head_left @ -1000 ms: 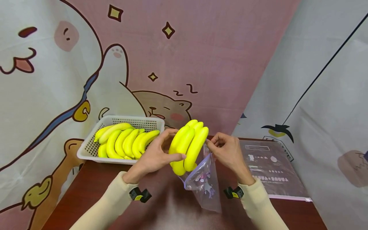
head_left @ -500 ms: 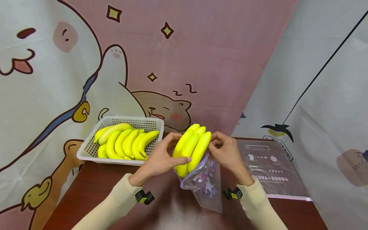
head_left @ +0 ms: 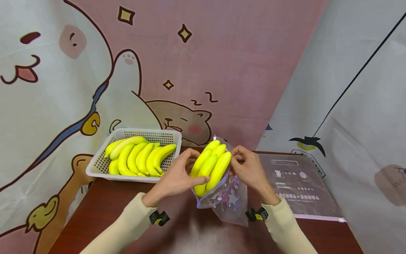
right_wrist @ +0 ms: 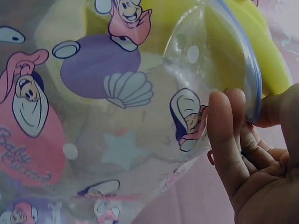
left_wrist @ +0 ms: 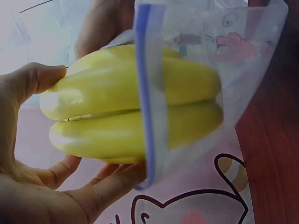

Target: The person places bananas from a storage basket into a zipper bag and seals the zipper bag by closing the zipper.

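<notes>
A bunch of yellow bananas (head_left: 209, 167) is gripped by my left hand (head_left: 176, 176), with the thumb on the near side. Its lower end sits inside the mouth of a clear zip bag (head_left: 234, 199) with a purple edge and cartoon prints. In the left wrist view the purple zip strip (left_wrist: 144, 93) crosses the bananas, so one part is within the film and the other stands out towards my left palm. My right hand (head_left: 248, 167) pinches the bag's edge between thumb and fingers, beside the bananas. The right wrist view shows these fingers (right_wrist: 222, 135) on the film.
At the left stands a white perforated basket (head_left: 95, 165) holding several more bananas (head_left: 136, 157). A flat translucent bag (head_left: 301, 187) with a pink zip lies at the right on the dark red table (head_left: 104, 211). Cartoon-printed cloth (head_left: 222, 70) hangs behind and at both sides.
The bananas have moved slightly down and right, deeper into the bag's mouth, with my left hand following. The bag's edge has come up around them. My right hand has stayed nearly in place.
</notes>
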Demonstrator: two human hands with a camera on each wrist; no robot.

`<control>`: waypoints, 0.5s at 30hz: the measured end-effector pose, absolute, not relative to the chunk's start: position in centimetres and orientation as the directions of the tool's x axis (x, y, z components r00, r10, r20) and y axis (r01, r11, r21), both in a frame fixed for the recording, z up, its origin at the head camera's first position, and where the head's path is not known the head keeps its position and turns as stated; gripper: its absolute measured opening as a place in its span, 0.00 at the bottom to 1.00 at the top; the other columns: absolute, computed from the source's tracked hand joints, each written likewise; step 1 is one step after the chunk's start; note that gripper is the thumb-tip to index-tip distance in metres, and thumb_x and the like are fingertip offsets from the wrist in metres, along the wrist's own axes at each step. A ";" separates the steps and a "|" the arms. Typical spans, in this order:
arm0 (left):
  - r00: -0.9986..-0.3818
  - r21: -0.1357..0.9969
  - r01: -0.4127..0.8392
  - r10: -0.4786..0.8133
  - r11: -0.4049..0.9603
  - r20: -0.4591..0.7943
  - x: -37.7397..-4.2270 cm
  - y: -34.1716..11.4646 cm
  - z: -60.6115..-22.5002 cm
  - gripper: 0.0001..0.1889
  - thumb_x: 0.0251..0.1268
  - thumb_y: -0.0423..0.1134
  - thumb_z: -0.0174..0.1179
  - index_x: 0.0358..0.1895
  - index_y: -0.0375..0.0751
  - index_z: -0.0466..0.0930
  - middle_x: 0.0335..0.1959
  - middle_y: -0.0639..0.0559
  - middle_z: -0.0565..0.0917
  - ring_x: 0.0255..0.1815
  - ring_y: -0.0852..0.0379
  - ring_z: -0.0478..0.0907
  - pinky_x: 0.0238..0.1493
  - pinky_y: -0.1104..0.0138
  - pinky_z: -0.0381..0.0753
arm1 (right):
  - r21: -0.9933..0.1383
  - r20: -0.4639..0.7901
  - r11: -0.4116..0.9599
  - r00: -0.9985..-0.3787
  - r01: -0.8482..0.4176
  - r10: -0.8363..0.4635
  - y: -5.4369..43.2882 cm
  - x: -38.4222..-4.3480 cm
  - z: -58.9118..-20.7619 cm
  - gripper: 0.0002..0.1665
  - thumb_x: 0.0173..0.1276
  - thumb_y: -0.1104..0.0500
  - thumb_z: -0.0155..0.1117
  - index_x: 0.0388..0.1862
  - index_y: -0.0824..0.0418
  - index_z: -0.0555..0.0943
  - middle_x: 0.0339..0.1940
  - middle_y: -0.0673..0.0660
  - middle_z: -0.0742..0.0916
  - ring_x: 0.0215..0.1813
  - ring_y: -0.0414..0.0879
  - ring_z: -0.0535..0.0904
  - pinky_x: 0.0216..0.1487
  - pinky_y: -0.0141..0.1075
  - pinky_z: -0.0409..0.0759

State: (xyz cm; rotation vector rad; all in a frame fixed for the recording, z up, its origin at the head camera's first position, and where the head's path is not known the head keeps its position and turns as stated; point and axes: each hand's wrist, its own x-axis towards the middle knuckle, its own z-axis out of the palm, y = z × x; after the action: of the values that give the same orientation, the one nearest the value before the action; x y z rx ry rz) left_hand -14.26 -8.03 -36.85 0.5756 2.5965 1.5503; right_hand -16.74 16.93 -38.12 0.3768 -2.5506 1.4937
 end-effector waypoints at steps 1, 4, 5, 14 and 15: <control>-0.928 0.857 0.283 0.350 0.431 0.130 -14.3 -8.0 -36.9 0.31 0.50 0.45 0.79 0.57 0.52 0.72 0.54 0.57 0.79 0.55 0.55 0.82 0.53 0.61 0.85 | -0.837 0.258 0.462 -0.956 -0.292 -0.137 16.9 -16.8 -38.1 0.02 0.74 0.63 0.60 0.41 0.61 0.79 0.22 0.56 0.87 0.18 0.48 0.82 0.24 0.38 0.85; -0.922 0.842 0.285 0.370 0.458 0.110 -14.2 -8.1 -36.9 0.31 0.51 0.46 0.78 0.57 0.52 0.73 0.53 0.57 0.81 0.51 0.57 0.82 0.49 0.64 0.86 | -0.850 0.249 0.442 -0.958 -0.287 -0.144 16.8 -16.9 -38.0 0.04 0.76 0.61 0.61 0.42 0.62 0.79 0.22 0.57 0.88 0.18 0.49 0.82 0.24 0.40 0.86; -0.920 0.835 0.286 0.378 0.470 0.103 -14.2 -8.1 -36.9 0.31 0.51 0.46 0.78 0.58 0.51 0.73 0.53 0.57 0.81 0.50 0.58 0.82 0.48 0.65 0.86 | -0.851 0.249 0.439 -0.958 -0.286 -0.142 16.8 -16.9 -38.1 0.05 0.76 0.60 0.61 0.42 0.62 0.79 0.22 0.57 0.87 0.18 0.49 0.82 0.24 0.40 0.86; -0.920 0.770 0.271 0.391 0.578 0.030 -14.3 -8.2 -36.6 0.31 0.55 0.49 0.75 0.61 0.45 0.75 0.51 0.54 0.85 0.47 0.58 0.83 0.45 0.65 0.86 | -0.852 0.273 0.429 -0.954 -0.301 -0.127 17.1 -17.0 -38.6 0.12 0.76 0.53 0.65 0.38 0.61 0.78 0.19 0.57 0.86 0.19 0.55 0.83 0.24 0.39 0.86; -0.922 0.763 0.266 0.388 0.589 0.023 -14.3 -8.2 -36.6 0.32 0.56 0.50 0.75 0.61 0.45 0.75 0.51 0.53 0.86 0.47 0.58 0.83 0.45 0.65 0.86 | -0.846 0.281 0.435 -0.951 -0.309 -0.131 17.2 -17.0 -38.6 0.12 0.76 0.53 0.64 0.38 0.61 0.78 0.19 0.56 0.86 0.20 0.56 0.83 0.24 0.38 0.86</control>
State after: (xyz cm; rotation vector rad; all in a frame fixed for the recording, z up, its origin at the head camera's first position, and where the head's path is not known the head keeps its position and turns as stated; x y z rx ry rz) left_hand -14.28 -8.16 -36.60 0.5526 2.6675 1.2448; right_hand -16.98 17.15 -38.63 0.3891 -2.5099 1.5356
